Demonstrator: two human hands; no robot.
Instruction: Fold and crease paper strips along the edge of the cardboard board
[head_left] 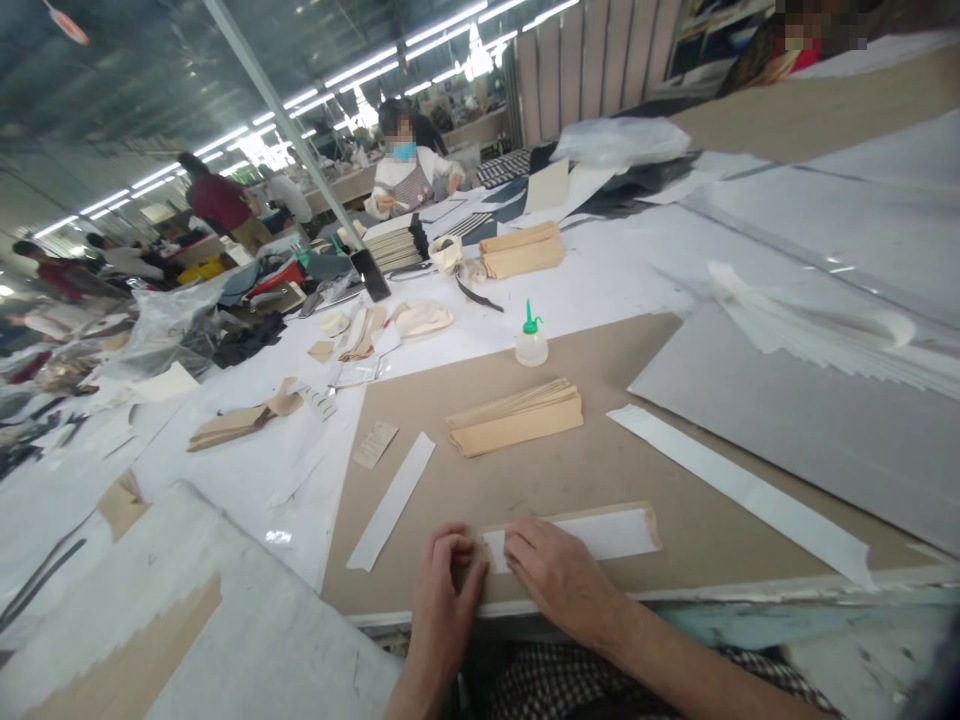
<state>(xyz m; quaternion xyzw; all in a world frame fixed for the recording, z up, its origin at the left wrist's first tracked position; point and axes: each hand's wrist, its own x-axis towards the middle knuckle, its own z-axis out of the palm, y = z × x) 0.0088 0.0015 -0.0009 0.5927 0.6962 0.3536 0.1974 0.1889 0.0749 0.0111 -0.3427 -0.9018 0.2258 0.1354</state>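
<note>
**Left hand (pixel 448 585) and right hand (pixel 559 572) at one tan strip (pixel 652 522)**

Closest to me, checked cloth (pixel 536 685) fills the bottom edge, below the forearms. Just beyond, I have the tan strip lying near the front edge of a brown board (pixel 495 490), with a white strip (pixel 615 535) on top of it and a tan margin showing at the right end. The left fingers curl at the strip's left end, thumb towards them; from my end I cannot tell whether they pinch the edge. The right fingers are bent down and touch the white strip from above; I cannot tell if they grip anything.

Farther up the board, I see one loose white length (pixel 391 502) on the left and a longer white band (pixel 739 493) on the right, next to a large grey sheet (pixel 787 430). A small card (pixel 375 444) lies left of a fanned pile of tan pieces (pixel 517 425). Behind that pile stands a clear bottle (pixel 531 347) with a green nozzle. Well past it, I make out a tan stack (pixel 521 250), a phone (pixel 370 273) by a slanting pole (pixel 289 130), and a masked person (pixel 409 175) across the table.
</note>
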